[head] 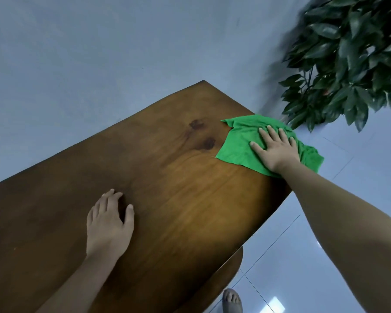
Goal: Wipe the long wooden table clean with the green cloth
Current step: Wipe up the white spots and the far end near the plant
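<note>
Pressing the green cloth (237, 142) flat against the long wooden table (167, 190) with the right hand (277, 152), palm down, fingers straight and a little spread, none curled round the fabric. Lying at the table's right edge, toward its far end, with one rumpled corner hanging past that edge over the pale tiled floor (352, 177) and the opposite corner pointing toward the table's far end. Just left of the cloth on the table top, clear of the fabric: two dark knots (203, 136) in the grain. Resting on the table nearer its middle, well apart from the cloth: the left hand (108, 222), palm down, fingers loosely bent with the tips on the wood, thumb out to the side, holding nothing. Reaching in from the table's near side, both forearms bare. Beyond the table's far right corner, off the top and blurred: a leafy green plant (352, 64), near the cloth, though whether touching it is impossible to tell. Behind the table's far long edge: a plain blue-grey wall (99, 53). Below the table's near right edge: a rounded brown wooden piece (228, 267), partly tucked under the top, with too little showing to name. Just beside that, on the floor by the table's near end: a foot in a grey open-toed slipper (232, 300), toes showing.
</note>
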